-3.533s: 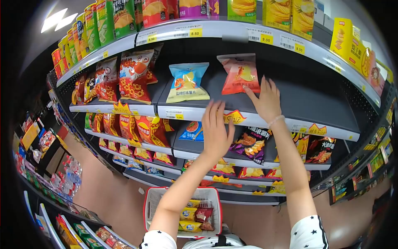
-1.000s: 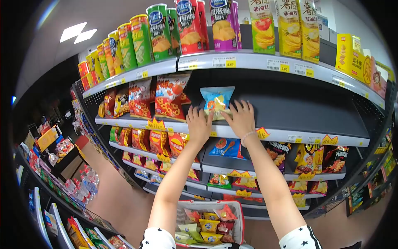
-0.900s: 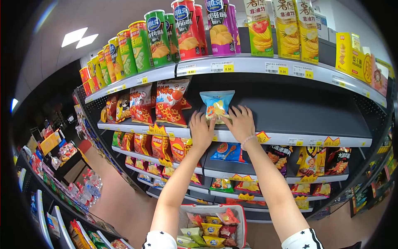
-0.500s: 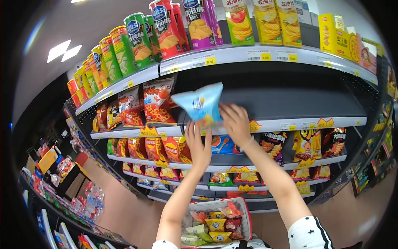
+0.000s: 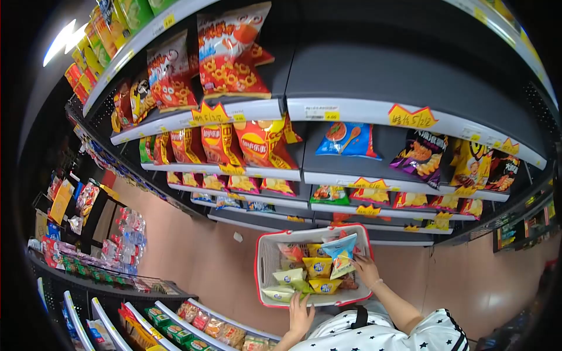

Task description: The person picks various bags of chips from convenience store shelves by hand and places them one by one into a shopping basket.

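Note:
A light blue chip bag point(image 5: 341, 253) is at the right side of the white basket with a red rim point(image 5: 265, 263). My right hand point(image 5: 366, 269) grips the bag's right edge over the basket. My left hand point(image 5: 300, 313) is at the basket's near edge, fingers apart, beside a pale green bag point(image 5: 280, 292). Inside the basket lie several bags, among them a yellow bag point(image 5: 318, 267) and a red one point(image 5: 292, 253).
Shelves stand ahead, with a large red snack bag point(image 5: 234, 52) on an upper one and a blue bag point(image 5: 349, 140) lower down. Bottles point(image 5: 130, 237) stand on the left. A low shelf with packets point(image 5: 202, 322) is at the lower left.
The light blue bag has gone from the upper shelf down to the basket in my right hand. My left hand has left the bag and dropped to the basket's edge. The view has tilted down.

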